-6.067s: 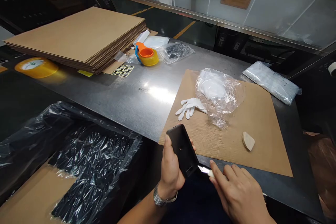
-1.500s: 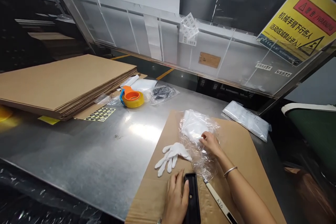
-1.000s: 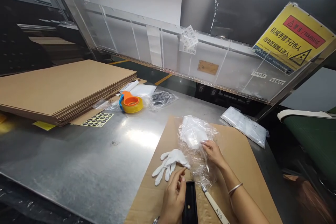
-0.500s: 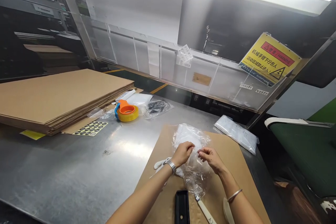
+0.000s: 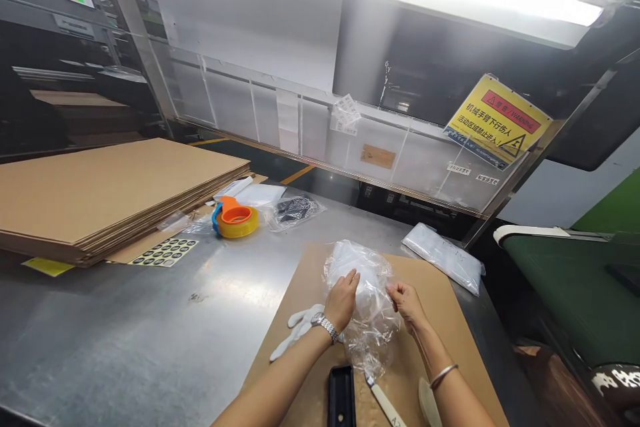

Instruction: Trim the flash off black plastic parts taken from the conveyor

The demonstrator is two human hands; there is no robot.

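A crumpled clear plastic bag [image 5: 367, 340] with white material in its upper part lies on a brown cardboard sheet [image 5: 425, 280]. My left hand [image 5: 342, 301] rests against the bag's left side, fingers stretched out; its thumb is hidden. At the right side, my right hand [image 5: 406, 303] pinches the film between thumb and fingers. A white glove [image 5: 301, 325] lies beside my left wrist. Below the bag are a black tray-like holder [image 5: 341, 397] and a tool with a pale handle [image 5: 385, 403], its tip under the film. A pale curved object [image 5: 429, 403] is partly covered by my right forearm.
Stacked cardboard [image 5: 115, 193] stands at the left of the metal table [image 5: 165, 333]. An orange tape dispenser [image 5: 235, 219], a sticker sheet [image 5: 165, 252] and a bagged dark item [image 5: 297, 209] lie nearby. Packed plastic bags [image 5: 443, 257] sit back right, beside a green conveyor [image 5: 575, 287].
My hands have moved apart. The left fingers have straightened and lie further left, while the right hand has shifted outward with the film. More of the white glove shows. The view has tilted slightly.
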